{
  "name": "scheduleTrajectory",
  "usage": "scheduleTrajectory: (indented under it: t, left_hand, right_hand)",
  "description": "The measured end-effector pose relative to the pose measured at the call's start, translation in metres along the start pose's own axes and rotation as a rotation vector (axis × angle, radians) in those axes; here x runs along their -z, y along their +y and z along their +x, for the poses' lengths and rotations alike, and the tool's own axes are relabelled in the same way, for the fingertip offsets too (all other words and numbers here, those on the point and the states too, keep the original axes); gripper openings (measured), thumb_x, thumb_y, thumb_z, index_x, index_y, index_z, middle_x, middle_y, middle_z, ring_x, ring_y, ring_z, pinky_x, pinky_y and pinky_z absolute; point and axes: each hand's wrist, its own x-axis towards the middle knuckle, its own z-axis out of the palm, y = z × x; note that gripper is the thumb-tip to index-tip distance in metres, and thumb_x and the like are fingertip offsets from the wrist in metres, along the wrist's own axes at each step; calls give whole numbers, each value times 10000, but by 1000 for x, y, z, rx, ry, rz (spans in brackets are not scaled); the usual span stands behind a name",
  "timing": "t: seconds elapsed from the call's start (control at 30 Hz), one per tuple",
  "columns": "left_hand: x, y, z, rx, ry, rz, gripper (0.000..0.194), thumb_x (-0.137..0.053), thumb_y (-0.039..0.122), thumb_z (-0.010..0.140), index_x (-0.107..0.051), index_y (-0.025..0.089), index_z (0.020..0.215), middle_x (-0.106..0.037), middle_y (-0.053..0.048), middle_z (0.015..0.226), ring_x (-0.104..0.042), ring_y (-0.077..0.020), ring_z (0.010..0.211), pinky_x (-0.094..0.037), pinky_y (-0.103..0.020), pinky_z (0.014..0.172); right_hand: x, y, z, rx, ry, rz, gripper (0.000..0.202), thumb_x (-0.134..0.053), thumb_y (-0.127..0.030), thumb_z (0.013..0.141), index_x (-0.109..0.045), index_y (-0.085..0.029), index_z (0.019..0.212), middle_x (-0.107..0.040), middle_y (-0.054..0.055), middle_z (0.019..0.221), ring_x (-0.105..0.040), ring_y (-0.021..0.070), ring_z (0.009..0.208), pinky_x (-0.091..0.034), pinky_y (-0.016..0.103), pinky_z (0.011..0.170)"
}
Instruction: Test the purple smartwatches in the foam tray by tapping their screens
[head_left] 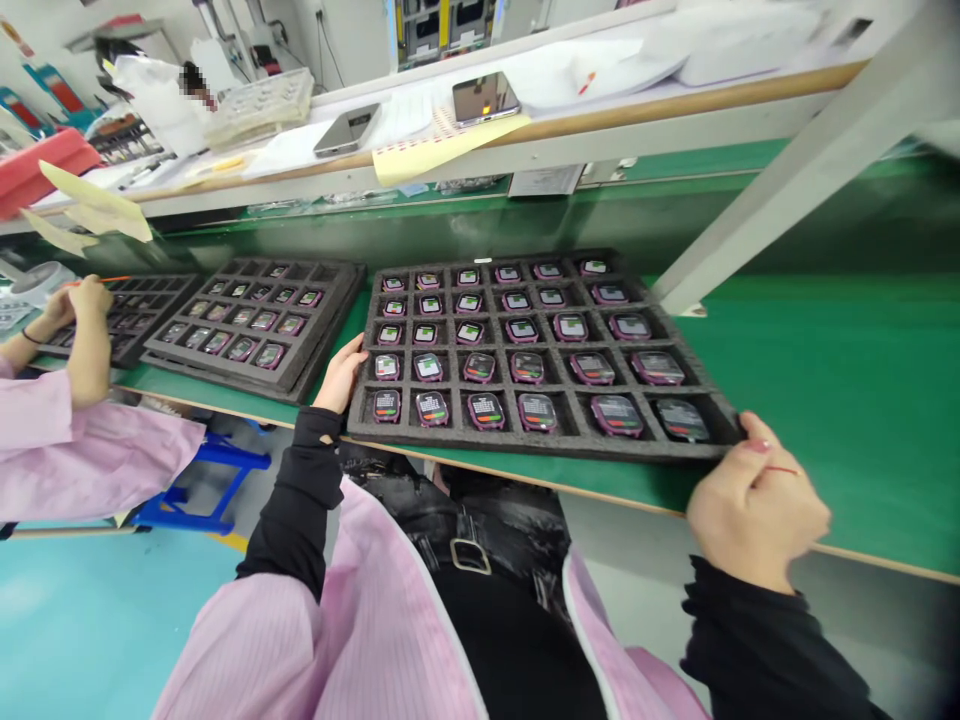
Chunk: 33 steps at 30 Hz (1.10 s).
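Observation:
A black foam tray (495, 437) lies before me on the green bench, divided into rows of square compartments. Purple-framed smartwatch bodies (538, 411) sit face up in its compartments, many with lit screens. My left hand (342, 372) grips the tray's left side, its fingers along the edge. At the near right corner my right hand (759, 503) is closed on the tray, the thumb on top and the other fingers curled, partly hidden.
Left of my tray, stacked foam trays (300, 365) hold more watches. A co-worker's hands (91, 297) are over another tray farther left. A white slanted post (787, 160) stands at the right. Phones (486, 98) and papers lie on the raised shelf (645, 110).

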Motion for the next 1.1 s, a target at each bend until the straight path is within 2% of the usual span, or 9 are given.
scheduleTrajectory:
  t: [0.3,0.57,0.8,0.97,1.1]
  left_hand:
    - [0,0,-2,-27,-6,43,357,-644,348,952,-609,161,1255,-602,-116,1324,-611,-274,1171,-526,-508,989]
    - [-1,0,-4,-37,-37,91,362,-649,352,948,-618,160,1254,-593,-118,1358,-582,-289,1231,-477,-542,1049]
    - [-2,0,-5,-62,-40,155,372,-647,342,950,-605,165,1274,-580,-120,1371,-579,-290,1232,-488,-539,1038]
    - [-4,5,-8,-76,-42,191,371,-642,346,954,-601,170,1277,-586,-119,1354,-597,-282,1198,-512,-523,1011]
    - [-2,6,-11,-72,-12,213,373,-643,345,952,-602,173,1281,-566,-121,1390,-569,-293,1244,-482,-543,1047]
  right_hand:
    - [5,-5,0,10,-22,13,685,-243,-350,923,-660,7,1334,-694,306,1127,-662,535,1021,-524,640,790]
    - [6,-6,0,22,-28,-1,646,-259,-308,936,-654,9,1338,-692,295,1145,-666,495,1048,-520,579,812]
    - [7,-4,-2,24,-41,-19,637,-252,-305,951,-637,-12,1366,-689,282,1160,-666,477,1046,-514,539,794]
    - [8,-9,-2,-6,-38,-23,657,-263,-329,922,-668,-9,1328,-706,303,1084,-681,507,983,-522,580,753]
    - [6,-11,-2,-18,-33,-32,679,-246,-348,917,-648,-21,1356,-698,298,1119,-667,513,1022,-521,611,803]
